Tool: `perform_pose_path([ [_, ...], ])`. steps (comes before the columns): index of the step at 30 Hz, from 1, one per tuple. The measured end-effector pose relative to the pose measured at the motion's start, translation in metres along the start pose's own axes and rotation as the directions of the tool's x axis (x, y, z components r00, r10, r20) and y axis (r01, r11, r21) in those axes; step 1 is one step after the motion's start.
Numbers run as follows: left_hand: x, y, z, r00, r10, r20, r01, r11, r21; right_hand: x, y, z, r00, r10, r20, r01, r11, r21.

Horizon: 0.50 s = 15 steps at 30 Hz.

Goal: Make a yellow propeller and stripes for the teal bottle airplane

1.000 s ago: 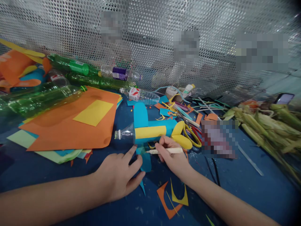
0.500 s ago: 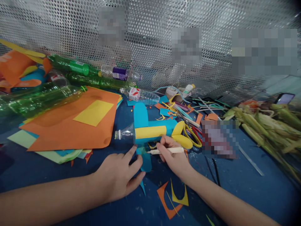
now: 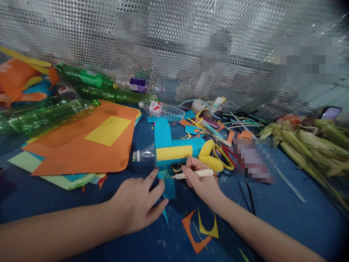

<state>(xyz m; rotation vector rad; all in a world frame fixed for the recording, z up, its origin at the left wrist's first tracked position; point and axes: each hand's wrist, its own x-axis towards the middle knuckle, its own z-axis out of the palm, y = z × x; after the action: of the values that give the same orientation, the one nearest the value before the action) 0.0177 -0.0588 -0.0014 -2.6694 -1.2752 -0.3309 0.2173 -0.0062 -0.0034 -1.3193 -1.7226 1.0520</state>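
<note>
A clear plastic bottle (image 3: 147, 154) lies on its side, wrapped in blue paper with a yellow paper strip (image 3: 174, 153) along it. Blue rounded wings stick out from both sides, the far wing (image 3: 163, 132) and the near wing (image 3: 169, 188), and yellow paper fins (image 3: 210, 163) spread at the tail. My left hand (image 3: 139, 203) rests with fingers apart, its fingertips by the bottle and the near wing. Pinched in my right hand (image 3: 200, 180) is a white pen (image 3: 195, 174), its tip pointing left over the near wing's inner edge.
Stacked coloured paper (image 3: 81, 153) and green bottles (image 3: 49, 114) lie left. Yellow-handled scissors (image 3: 223, 156) and paper scraps (image 3: 195, 130) sit beyond the tail. Cut-outs (image 3: 196, 236) lie in front, corn husks (image 3: 305, 145) right. A perforated metal panel (image 3: 174, 43) stands behind.
The view has shifted very slightly. Both hands, the pen and the bottle keep nearly the same places.
</note>
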Motion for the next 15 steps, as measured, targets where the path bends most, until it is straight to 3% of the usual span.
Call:
perform_pose_path([
  [9, 0.0002, -0.0006, 0.0005, 1.000, -0.002, -0.009, 0.002, 1.000, -0.026, -0.0006, -0.0034, 0.0013, 0.997, 0.017, 0.076, -0.027, 0.990, 0.135],
  [15, 0.0003, 0.0005, -0.0009, 1.000, -0.003, 0.011, 0.003, 1.000, -0.029, -0.0001, -0.0035, 0.0013, 0.997, 0.027, 0.078, -0.037, 0.990, 0.138],
])
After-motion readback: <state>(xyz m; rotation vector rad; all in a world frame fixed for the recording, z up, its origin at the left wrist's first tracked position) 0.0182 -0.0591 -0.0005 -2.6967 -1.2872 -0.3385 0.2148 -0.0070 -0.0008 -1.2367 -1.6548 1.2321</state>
